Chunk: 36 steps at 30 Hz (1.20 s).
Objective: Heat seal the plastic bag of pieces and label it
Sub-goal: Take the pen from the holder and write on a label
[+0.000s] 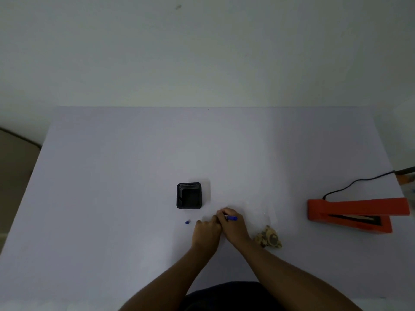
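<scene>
My right hand grips a blue pen, its tip pointing left and down at the table under my fingers. My left hand lies beside it, fingers curled and pressed down on the table; what lies under them is hidden. The pen's blue cap rests on the table left of my hands. A clear plastic bag holding brown and tan pieces lies just right of my right wrist. The orange heat sealer stands at the right with its jaw raised.
A black square pen holder sits just beyond my hands. The sealer's black cord runs off toward the table's right edge. The pale table meets a white wall at the back.
</scene>
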Each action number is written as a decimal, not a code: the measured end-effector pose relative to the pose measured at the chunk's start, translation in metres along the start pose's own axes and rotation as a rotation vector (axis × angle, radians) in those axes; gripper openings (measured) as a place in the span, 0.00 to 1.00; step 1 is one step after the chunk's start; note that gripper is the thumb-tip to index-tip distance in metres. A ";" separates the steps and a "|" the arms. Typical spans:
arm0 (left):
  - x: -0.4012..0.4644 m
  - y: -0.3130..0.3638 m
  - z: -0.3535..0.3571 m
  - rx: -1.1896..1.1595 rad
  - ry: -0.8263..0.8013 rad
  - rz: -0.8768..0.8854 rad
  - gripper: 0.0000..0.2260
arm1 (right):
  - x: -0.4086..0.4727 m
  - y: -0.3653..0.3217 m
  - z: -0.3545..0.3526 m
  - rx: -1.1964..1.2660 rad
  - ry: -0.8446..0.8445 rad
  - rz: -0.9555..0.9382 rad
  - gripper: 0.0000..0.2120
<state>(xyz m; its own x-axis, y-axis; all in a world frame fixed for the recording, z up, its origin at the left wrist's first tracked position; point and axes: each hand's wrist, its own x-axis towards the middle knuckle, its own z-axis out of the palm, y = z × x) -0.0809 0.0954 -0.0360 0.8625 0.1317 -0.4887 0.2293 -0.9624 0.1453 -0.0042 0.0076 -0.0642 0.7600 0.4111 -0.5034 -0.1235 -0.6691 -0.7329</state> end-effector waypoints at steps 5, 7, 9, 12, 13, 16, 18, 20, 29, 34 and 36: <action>0.001 -0.001 -0.001 -0.002 -0.009 -0.008 0.16 | 0.000 -0.003 -0.001 -0.002 -0.008 -0.007 0.11; 0.000 0.000 -0.002 -0.005 -0.008 -0.007 0.16 | -0.001 -0.001 -0.001 0.011 -0.010 0.000 0.12; 0.000 0.000 -0.003 -0.010 -0.007 -0.010 0.16 | -0.003 0.000 -0.001 0.026 -0.010 0.004 0.12; -0.001 0.000 -0.003 -0.017 -0.008 -0.016 0.16 | -0.005 -0.001 -0.003 0.041 -0.005 0.000 0.12; -0.001 0.000 -0.004 -0.017 -0.009 -0.017 0.17 | -0.005 -0.001 -0.003 0.041 -0.009 -0.003 0.12; -0.001 0.001 -0.006 -0.016 -0.006 -0.009 0.18 | -0.006 -0.001 -0.002 0.048 -0.001 -0.005 0.12; -0.001 0.001 -0.007 -0.015 -0.007 -0.008 0.18 | -0.006 0.000 -0.002 0.058 -0.007 -0.011 0.12; -0.001 0.001 -0.007 -0.014 -0.007 -0.012 0.18 | -0.007 -0.001 -0.002 0.064 -0.001 -0.014 0.12; -0.001 0.001 -0.006 -0.015 0.000 -0.012 0.21 | -0.007 0.005 -0.003 0.048 0.027 -0.021 0.12; 0.000 0.001 -0.007 -0.013 -0.007 -0.011 0.19 | -0.006 0.005 -0.002 0.050 0.040 -0.007 0.11; 0.001 0.001 -0.006 -0.011 -0.005 -0.011 0.19 | -0.006 0.005 -0.002 0.056 0.042 -0.001 0.11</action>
<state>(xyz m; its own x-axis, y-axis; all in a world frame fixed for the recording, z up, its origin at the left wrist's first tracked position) -0.0774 0.0964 -0.0308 0.8576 0.1413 -0.4945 0.2440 -0.9582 0.1493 -0.0085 0.0004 -0.0639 0.7864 0.3846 -0.4834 -0.1570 -0.6324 -0.7585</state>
